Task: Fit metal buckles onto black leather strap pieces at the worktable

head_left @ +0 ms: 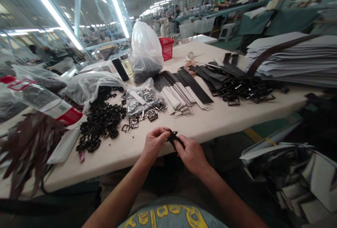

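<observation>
Over the table's front edge, both my hands are closed on one short black strap [173, 138]. My left hand [155, 141] pinches its upper end between thumb and fingertips, where a small dark piece sticks out that I cannot make out. My right hand [192, 153] wraps round the lower part, thumb on top. Beyond my hands lie several loose metal buckles [133, 122] and a clear plastic bag of buckles [144, 98]. To their left is a pile of small black loops [104, 124]. A row of black and white strap pieces [176, 94] lies to the right.
Black straps with buckles [237, 87] are heaped at the right, by a stack of white sheets [292, 59]. A plastic bag [146, 50] and red basket [166, 48] stand behind. A bottle [50, 103] and brown strips [28, 147] lie left. A full bin [289, 171] stands right.
</observation>
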Motion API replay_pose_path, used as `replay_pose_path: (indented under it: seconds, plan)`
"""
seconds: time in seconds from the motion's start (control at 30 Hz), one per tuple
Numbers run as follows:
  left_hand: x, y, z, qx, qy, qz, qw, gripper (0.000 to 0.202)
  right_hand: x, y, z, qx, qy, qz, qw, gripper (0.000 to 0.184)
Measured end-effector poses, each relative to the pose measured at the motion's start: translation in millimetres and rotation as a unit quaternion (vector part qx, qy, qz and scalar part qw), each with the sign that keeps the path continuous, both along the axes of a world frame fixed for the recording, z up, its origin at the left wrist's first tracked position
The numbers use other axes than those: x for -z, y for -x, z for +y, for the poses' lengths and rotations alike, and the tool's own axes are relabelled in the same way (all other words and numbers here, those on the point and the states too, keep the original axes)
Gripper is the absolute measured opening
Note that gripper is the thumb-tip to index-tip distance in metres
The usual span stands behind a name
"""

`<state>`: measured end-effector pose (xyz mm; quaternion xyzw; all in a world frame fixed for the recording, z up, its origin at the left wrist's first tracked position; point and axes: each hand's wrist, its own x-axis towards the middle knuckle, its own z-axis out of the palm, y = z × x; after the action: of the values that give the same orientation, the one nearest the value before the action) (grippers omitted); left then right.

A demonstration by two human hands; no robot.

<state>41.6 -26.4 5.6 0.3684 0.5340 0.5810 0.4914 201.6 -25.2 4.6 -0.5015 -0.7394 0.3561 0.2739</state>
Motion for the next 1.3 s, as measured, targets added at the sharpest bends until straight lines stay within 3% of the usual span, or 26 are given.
replay_pose_path:
  seconds: [0.13, 0.33, 0.43, 0.67, 0.8, 0.87, 1.0, 1.07, 1.3]
  plan:
    - [-0.4, -1, -2, 0.036, 0.023, 0.026, 0.999, 0.025, 0.5, 0, 3, -0.008, 0.002, 0.024, 1.000, 0.026]
    - [-8.4, 16, 9, -0.006, -0.019, 0.042, 0.999, 0.025, -3.8, -8, 1, -0.046, 0.013, -0.021, 0.999, 0.021]
    - [-6.2, 18, 8, -0.007, -0.017, 0.021, 1.000, 0.026, -2.7, -9, -1, -0.059, 0.016, 0.013, 0.998, 0.019]
    - [-6.5, -10, -10, 0.037, 0.055, -0.027, 0.997, 0.028, 8.9, -2, -1, -0.039, 0.027, 0.128, 0.991, 0.019]
    - [-7.2, -19, -11, 0.016, 0.024, -0.056, 0.998, 0.027, 13.1, -1, -2, -0.042, 0.061, 0.201, 0.977, 0.019]
    - [-5.4, -21, -10, -0.003, 0.001, -0.065, 0.998, 0.036, 14.0, -1, -2, -0.047, 0.069, 0.218, 0.972, 0.020]
    - [-3.5, -21, -9, -0.008, -0.013, -0.086, 0.996, 0.082, 15.9, -1, -3, -0.063, 0.088, 0.235, 0.966, 0.021]
    - [-3.7, -20, -9, -0.001, -0.017, -0.087, 0.996, 0.087, 16.8, -1, -3, -0.065, 0.093, 0.240, 0.964, 0.021]
    - [1.0, -20, -9, -0.022, -0.045, -0.071, 0.996, 0.054, 14.2, 1, -3, -0.073, 0.069, 0.240, 0.966, 0.023]
